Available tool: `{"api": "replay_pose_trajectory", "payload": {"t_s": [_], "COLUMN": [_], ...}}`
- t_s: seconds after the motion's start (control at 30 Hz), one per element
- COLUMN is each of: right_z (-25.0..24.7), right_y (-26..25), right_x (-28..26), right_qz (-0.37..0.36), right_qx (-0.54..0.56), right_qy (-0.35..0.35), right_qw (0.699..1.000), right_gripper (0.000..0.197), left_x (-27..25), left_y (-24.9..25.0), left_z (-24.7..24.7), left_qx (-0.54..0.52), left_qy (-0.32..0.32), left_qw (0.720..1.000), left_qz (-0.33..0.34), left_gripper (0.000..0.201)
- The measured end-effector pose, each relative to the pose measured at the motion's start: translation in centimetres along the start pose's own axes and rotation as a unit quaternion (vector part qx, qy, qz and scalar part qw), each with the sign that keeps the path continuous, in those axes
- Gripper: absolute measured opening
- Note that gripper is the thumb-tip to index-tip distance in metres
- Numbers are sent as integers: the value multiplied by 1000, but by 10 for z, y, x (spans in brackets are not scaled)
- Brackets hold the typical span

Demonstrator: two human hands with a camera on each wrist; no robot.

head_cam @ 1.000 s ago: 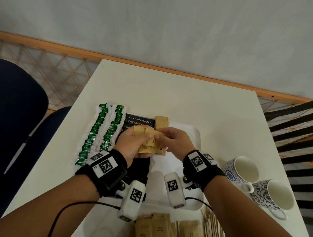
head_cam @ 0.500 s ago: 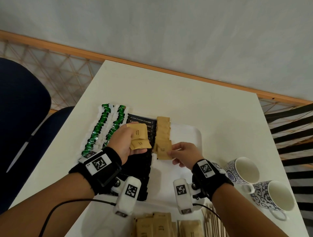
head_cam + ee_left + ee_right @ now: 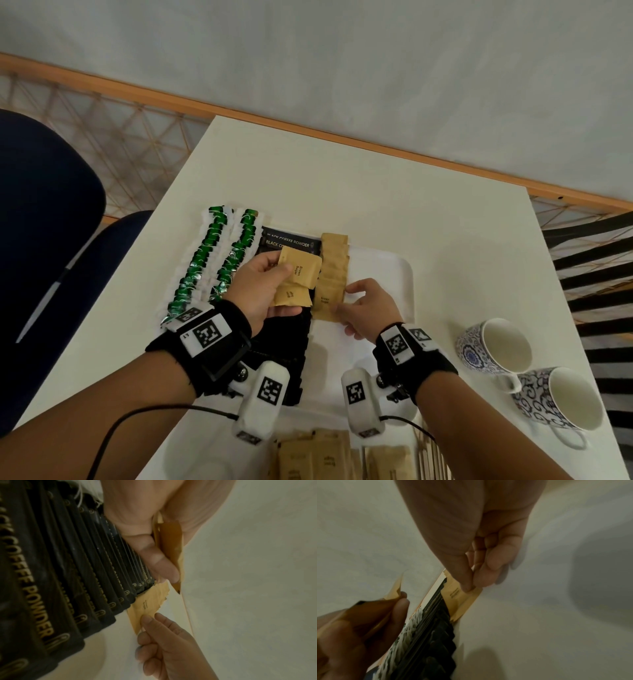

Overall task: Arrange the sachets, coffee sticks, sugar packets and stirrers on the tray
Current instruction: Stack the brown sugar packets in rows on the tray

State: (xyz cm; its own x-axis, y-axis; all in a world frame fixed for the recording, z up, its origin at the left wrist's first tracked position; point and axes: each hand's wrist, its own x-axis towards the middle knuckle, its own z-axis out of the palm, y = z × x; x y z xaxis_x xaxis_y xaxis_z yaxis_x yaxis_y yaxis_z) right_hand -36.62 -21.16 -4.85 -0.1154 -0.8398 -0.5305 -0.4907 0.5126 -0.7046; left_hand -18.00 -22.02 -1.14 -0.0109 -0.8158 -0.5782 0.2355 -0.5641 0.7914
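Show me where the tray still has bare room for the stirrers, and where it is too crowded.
Free: the white tray strip between the brown sugar packet row and its right rim, running toward the person behind the right hand. Crowded: the left side, with green sachets, black coffee sticks and the left hand holding packets.

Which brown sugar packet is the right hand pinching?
The nearest packet of the tray row; the right hand pinches its edge, unlike the left hand's packets.

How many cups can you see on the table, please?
2: one patterned cup stands right of the tray, the other cup just beyond it toward the table's near right corner. None appears hidden.
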Motion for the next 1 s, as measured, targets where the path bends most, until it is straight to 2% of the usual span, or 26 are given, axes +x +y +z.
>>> {"api": "replay_pose_trajectory", "payload": {"t_s": [0.1, 0.2, 0.33, 0.47, 0.5, 0.6, 0.67, 0.8, 0.87, 1.0], "right_z": [-3, -8, -12, -13, -14, -20, -23, -21, -21, -25], "right_y": [-1, -9, -28, -34, -34, -32, -29, -26, -24, -20], "right_x": [-1, -6, -13, -15, -16, -18, -19, -24, -25, -21], "right_qz": [-7, -46, -101, -148, -162, -175, -194, -215, -218, -212], "right_qx": [28, 90, 139, 115, 124, 180, 157, 136, 143, 177], "right_qy": [7, 27, -21, -37, -39, -78, -111, -152, -160, -123], "right_qw": [1000, 994, 985, 982, 978, 965, 962, 955, 952, 953], "right_gripper": [31, 25, 24, 23, 24, 51, 58, 37, 34, 30], "left_x": [-1, -2, -6, -10, -11, -12, -13, -15, -16, -18], "left_y": [-1, -2, -4, -5, -5, -3, -4, -4, -4, 0], "left_z": [2, 4, 9, 13, 13, 14, 13, 12, 13, 10], "left_qx": [2, 11, 27, 64, 69, 68, 67, 70, 56, -30], "left_qy": [-10, -21, -35, -64, -67, -68, -70, -110, -118, -128], "left_qw": [1000, 1000, 999, 996, 995, 995, 995, 991, 990, 988], "left_qz": [-1, 2, 5, 9, 8, -3, -11, -38, -53, -84], "left_gripper": [22, 21, 19, 18, 17, 15, 17, 22, 25, 31]}}
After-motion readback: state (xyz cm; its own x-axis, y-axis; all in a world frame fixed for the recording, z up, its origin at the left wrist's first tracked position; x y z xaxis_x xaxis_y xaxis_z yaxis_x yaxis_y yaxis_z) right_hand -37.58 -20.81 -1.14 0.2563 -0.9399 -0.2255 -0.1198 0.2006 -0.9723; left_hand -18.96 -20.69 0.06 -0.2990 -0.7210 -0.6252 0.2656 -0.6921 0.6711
